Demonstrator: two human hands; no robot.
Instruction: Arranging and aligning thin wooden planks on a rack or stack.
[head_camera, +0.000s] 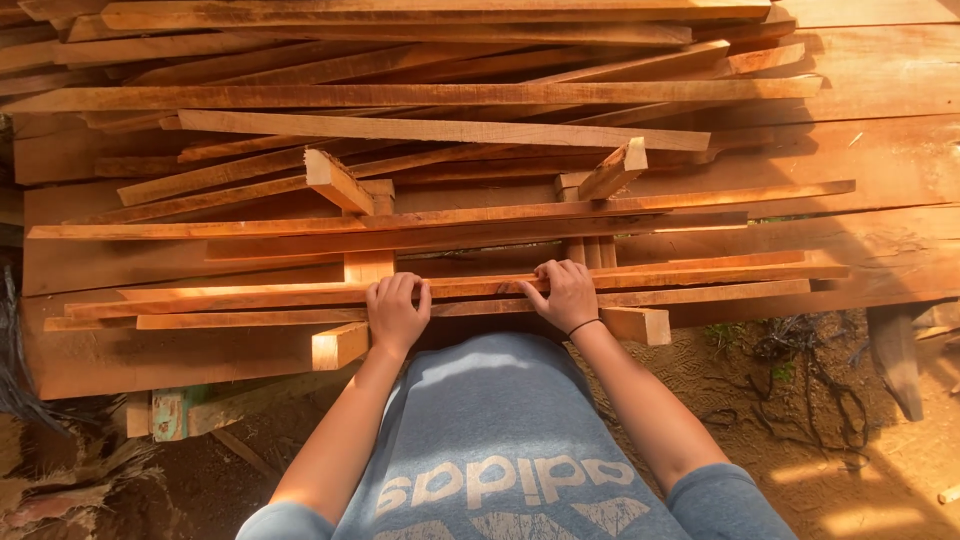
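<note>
At six o'clock of the lumber pile (480, 130), left hand (396, 312) and right hand (566, 295), set apart, both clamp one long thin slat (250, 297) lying crosswise on top; likely light, stiff, splintery, best gripped mid-length on its edges.

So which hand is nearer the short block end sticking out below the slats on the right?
Right. The right hand grips the slat just beside the block end; the left hand is farther along the slat.
</note>
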